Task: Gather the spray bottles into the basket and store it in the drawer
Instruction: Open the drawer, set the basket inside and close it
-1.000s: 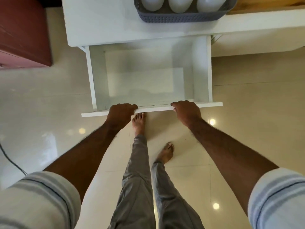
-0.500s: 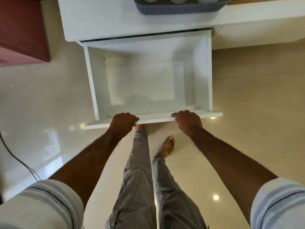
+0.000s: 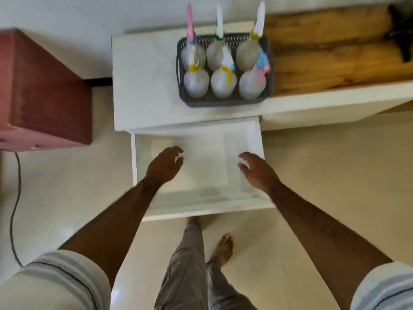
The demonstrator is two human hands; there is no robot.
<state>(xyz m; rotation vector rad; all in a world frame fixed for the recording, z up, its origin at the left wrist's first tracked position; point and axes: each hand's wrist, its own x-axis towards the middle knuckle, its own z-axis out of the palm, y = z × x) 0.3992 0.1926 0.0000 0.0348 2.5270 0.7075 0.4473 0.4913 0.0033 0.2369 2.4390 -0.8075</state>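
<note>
A grey basket [image 3: 225, 101] stands on the white cabinet top [image 3: 143, 81] and holds several translucent spray bottles [image 3: 196, 80] with pink, yellow, green and blue nozzles. Below it the white drawer [image 3: 205, 212] is pulled out and has nothing in it. My left hand [image 3: 164, 166] and my right hand [image 3: 257, 170] hover over the drawer's inside, fingers spread, holding nothing. Both hands are well short of the basket.
A dark red cabinet [image 3: 42, 95] stands at the left, with a black cable [image 3: 15, 198] running down the tiled floor. A wooden shelf surface [image 3: 335, 52] lies right of the basket. My legs and bare feet [image 3: 221, 249] are below the drawer front.
Both hands have let go of the drawer's front edge and lifted over the open drawer. The view has tilted up, so the whole basket and bottles now show.
</note>
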